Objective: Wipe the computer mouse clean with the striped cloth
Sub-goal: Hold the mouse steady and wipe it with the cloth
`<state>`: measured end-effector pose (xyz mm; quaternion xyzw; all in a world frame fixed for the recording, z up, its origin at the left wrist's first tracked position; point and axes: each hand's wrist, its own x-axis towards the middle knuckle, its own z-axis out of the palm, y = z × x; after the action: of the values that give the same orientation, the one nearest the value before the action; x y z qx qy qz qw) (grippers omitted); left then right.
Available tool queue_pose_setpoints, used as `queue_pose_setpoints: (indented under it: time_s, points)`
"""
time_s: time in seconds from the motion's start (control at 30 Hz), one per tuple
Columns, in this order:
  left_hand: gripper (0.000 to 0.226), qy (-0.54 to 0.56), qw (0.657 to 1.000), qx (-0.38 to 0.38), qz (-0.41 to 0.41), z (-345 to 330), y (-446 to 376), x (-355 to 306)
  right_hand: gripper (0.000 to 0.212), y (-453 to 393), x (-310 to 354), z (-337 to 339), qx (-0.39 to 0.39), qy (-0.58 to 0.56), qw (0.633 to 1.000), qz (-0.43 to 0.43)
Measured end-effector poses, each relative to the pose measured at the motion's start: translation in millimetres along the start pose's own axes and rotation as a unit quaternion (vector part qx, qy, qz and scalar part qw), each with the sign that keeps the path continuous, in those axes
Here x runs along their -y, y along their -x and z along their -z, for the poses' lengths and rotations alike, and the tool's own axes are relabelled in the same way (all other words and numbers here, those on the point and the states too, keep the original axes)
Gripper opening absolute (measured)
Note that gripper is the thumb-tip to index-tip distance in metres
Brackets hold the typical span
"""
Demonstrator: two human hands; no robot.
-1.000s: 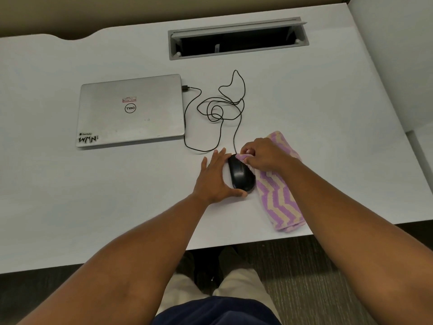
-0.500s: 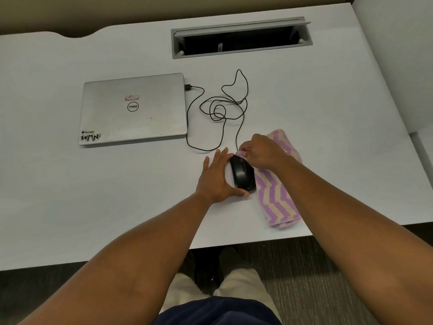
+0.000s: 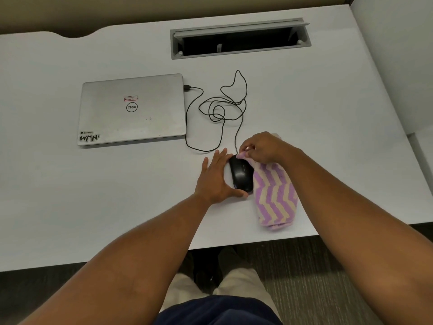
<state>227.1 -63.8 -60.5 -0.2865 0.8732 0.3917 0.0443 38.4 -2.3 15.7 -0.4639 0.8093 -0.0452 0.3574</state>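
Mouse (image 3: 241, 175) flat on desk (image 3: 117, 184) near front edge; left hand (image 3: 216, 178) open, braced against its left side; right hand (image 3: 260, 148) pinching corner of striped cloth (image 3: 274, 198) at mouse's far end — cloth mostly alongside; wiping barely started, top uncovered.

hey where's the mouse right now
In the head view, the black mouse sits near the desk's front edge, between the left hand and the striped cloth.

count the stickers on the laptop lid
2. One small red-and-white sticker sits just above the logo at the middle of the closed laptop lid; one black-and-white lettered sticker is at the lid's near left corner. None looks hidden.
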Motion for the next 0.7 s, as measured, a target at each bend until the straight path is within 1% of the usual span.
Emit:
queue_pose_setpoints:
  time_s: [0.07,0.17,0.23,0.3,0.33,0.37,0.43,0.5,0.53,0.6,0.7]
  points:
    - [0.125,-0.002,1.000,-0.001,-0.001,0,0,0,0.027,-4,1,-6,-0.041,-0.029,0.999,-0.014]
    - [0.126,0.002,1.000,-0.003,-0.003,0,1,0,0.028,-6,4,-16,-0.046,-0.040,0.998,-0.027]
    - [0.125,0.002,1.000,-0.003,-0.004,0,1,1,0.029,-5,7,-16,-0.014,-0.014,1.000,-0.017]
    - [0.123,-0.001,1.000,-0.004,-0.005,-1,1,0,0.026,-3,8,-7,0.040,0.013,0.999,0.010]
    - [0.123,-0.002,1.000,-0.004,-0.005,-1,0,0,0.024,-2,6,-2,0.051,0.004,0.999,0.016]
    - [0.122,-0.001,1.000,-0.004,-0.006,-1,0,1,0.023,-1,3,3,0.047,-0.025,0.999,0.010]
    - [0.121,0.003,1.000,-0.006,-0.009,-1,1,1,0.026,0,-2,7,-0.007,-0.087,0.996,-0.019]
    - [0.120,0.007,1.000,-0.007,-0.010,0,1,1,0.030,-2,-2,5,-0.063,-0.096,0.993,-0.036]
    - [0.120,0.008,1.000,-0.008,-0.010,0,1,1,0.031,-3,-1,2,-0.076,-0.090,0.992,-0.039]
    - [0.119,0.009,1.000,-0.010,-0.012,0,1,0,0.032,-4,2,-4,-0.078,-0.067,0.994,-0.043]
    - [0.120,0.011,1.000,-0.010,-0.013,0,1,0,0.027,-6,7,-13,-0.055,-0.033,0.997,-0.035]
